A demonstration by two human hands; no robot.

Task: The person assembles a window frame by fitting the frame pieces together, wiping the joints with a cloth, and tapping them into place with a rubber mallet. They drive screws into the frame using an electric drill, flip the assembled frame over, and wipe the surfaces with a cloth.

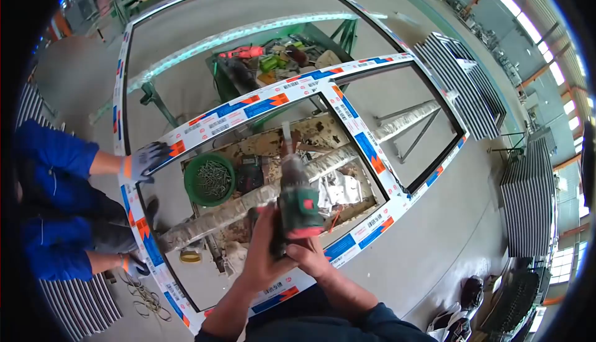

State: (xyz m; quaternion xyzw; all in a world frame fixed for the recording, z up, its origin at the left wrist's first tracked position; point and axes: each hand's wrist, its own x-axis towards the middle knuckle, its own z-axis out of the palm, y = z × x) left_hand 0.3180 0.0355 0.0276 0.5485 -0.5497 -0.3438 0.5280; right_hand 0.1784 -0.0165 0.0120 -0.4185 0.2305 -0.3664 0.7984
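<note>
Both my hands are closed around a green and black cordless drill [298, 202] with a red rear. My left hand [266, 246] wraps its left side, and my right hand [309, 258] grips close behind it; some fingers are hidden. The drill's chuck and bit point away from me, over the opening of a large window frame [366, 149]. Printed white, blue and orange film covers the frame, which lies across padded supports. Below the opening, a green bowl [190, 180] of screws sits on a worn board [261, 140].
At left, a co-worker's gloved hands [148, 159] touch the frame's edge. A green bin [218, 72] of tools and scraps stands beyond the crossbar. Stacked profiles [462, 87] lie at right. Cord [146, 298] is on the floor at lower left.
</note>
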